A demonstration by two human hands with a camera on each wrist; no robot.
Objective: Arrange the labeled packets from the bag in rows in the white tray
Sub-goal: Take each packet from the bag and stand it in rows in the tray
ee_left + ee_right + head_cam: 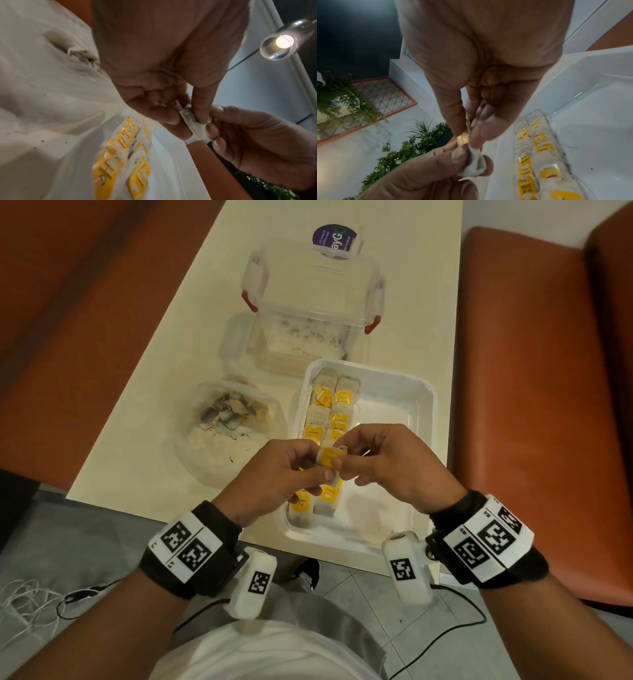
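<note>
Pinched between both hands: one packet [329, 458], a white pouch with a yellow label, held in the air above the near left part of the white tray [407, 392]. Left hand [284, 474] gripping the pouch with thumb and curled fingers; right hand [387, 460] pinching the label end between thumb and forefinger, other fingers loosely curled. Confirmed in the left wrist view, packet [193, 122] clamped by left hand [168, 75] and met by right hand [254, 143]. Confirmed in the right wrist view, yellow label and pouch [475, 167] between right hand [479, 75] and left hand [426, 175].

Below the grip: two rows of packets [334, 405] laid along the left side of the tray, middle stretch of both rows hidden by the hands, count not readable. Label print blurred in all views. Right of the grip: bare tray floor with dark specks.

Left of the grip: clear bag [233, 426] on the table [164, 378], contents crumpled and hard to make out. Beyond the grip: clear lidded box [311, 302] with red clasps, contents indistinct; round purple label [334, 239] behind it, text partly cut off.

Near edge of the tray partly covered by the wrist cameras
</note>
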